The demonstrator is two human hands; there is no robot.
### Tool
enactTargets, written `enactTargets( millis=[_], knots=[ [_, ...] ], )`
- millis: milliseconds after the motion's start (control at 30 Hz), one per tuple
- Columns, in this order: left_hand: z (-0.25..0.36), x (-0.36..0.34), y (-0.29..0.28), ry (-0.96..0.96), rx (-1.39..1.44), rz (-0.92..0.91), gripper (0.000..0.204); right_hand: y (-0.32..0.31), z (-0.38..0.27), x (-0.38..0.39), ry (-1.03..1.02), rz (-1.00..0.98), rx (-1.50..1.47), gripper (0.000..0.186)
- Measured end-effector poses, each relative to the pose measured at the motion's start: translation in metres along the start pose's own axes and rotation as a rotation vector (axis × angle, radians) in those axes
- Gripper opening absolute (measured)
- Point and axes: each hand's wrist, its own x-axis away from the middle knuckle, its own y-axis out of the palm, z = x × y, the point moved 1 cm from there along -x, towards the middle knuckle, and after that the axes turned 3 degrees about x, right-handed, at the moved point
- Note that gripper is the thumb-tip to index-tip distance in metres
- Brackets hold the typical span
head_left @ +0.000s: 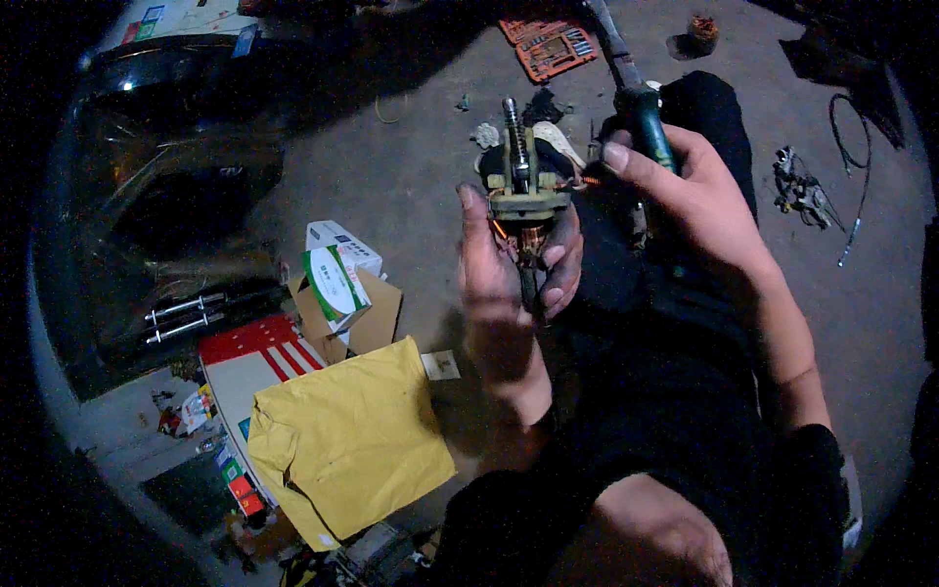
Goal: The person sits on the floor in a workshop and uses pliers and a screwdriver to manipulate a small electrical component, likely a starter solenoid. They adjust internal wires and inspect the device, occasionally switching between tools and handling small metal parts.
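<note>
Head view: left hand [504, 284] held a small motor armature assembly [525, 191] upright, above the person's lap, over the concrete floor [411, 186]. Fingers of that hand wrapped the lower shaft and the copper winding; the metal shaft end pointed up and away. Right hand [685, 196] gripped a green-handled tool [646, 122], fingers closed around the handle, thumb along it. Tool handle sat just beside the assembly's right side; contact between them could not be told. Tool's metal shank ran up toward the far edge of the floor.

Floor, left of the hands: a white-and-green carton [335, 279] lay on a brown cardboard box [364, 318], near a yellow padded envelope [352, 440] closer to the person. A red-and-white striped flat box [256, 364] lay partly under the envelope. Dark glossy vehicle body panel [166, 186] filled the left side. Orange socket set case [550, 47] lay open at the far edge. Black cable with metal fittings [831, 176] lay at the right, well apart from the hands.
</note>
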Motion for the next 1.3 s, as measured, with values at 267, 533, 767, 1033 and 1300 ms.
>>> enactTargets(
  millis=[267, 533, 767, 1033, 1300],
  knots=[
    [-0.032, 0.002, 0.004, -0.147, -0.201, 0.037, 0.068, -0.006, -0.002, -0.005, -0.021, -0.017, 0.006, 0.035],
    [-0.040, -0.011, 0.015, -0.218, 0.124, -0.012, 0.052, -0.011, 0.023, -0.023, 0.167, 0.074, -0.315, 0.026],
    [-0.044, -0.023, 0.002, -0.201, 0.375, 0.002, 0.030, -0.010, 0.047, -0.037, 0.379, -0.052, -0.525, 0.027],
    [-0.057, -0.028, -0.009, 0.055, -0.026, 0.065, 0.033, -0.022, 0.056, -0.038, 0.288, 0.091, -0.279, 0.037],
    [-0.056, -0.017, -0.015, 0.435, -0.416, 0.054, 0.043, -0.017, 0.023, -0.006, -0.010, 0.063, -0.012, 0.036]
  ],
)
